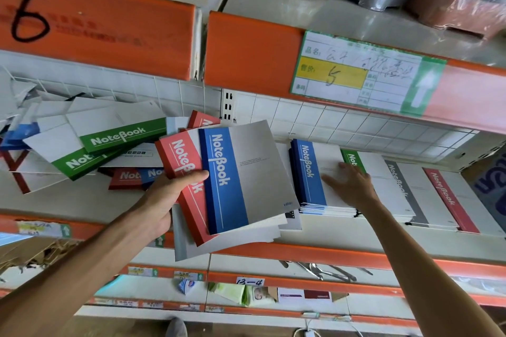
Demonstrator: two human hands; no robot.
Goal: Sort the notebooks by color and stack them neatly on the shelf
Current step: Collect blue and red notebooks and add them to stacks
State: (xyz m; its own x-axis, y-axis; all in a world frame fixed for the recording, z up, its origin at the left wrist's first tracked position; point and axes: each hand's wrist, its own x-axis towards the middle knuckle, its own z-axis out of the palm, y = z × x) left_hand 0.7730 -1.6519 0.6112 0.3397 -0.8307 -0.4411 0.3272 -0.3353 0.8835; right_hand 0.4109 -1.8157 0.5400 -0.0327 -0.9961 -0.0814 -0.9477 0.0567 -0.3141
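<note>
Left grip [169, 197] clutching fanned notebooks [232, 183]; right hand [353, 186] flat, seemingly pressing blue stack [309, 180].

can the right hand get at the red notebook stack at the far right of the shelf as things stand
Probably yes. The right hand lies open on the blue notebook stack, holding nothing, and the red notebook stack sits uncovered further right on the same shelf, past the green and grey stacks.

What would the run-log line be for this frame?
left hand: holds fanned notebooks, blue notebook on top | right hand: flat on blue stack | unsorted pile: still on shelf left
</note>
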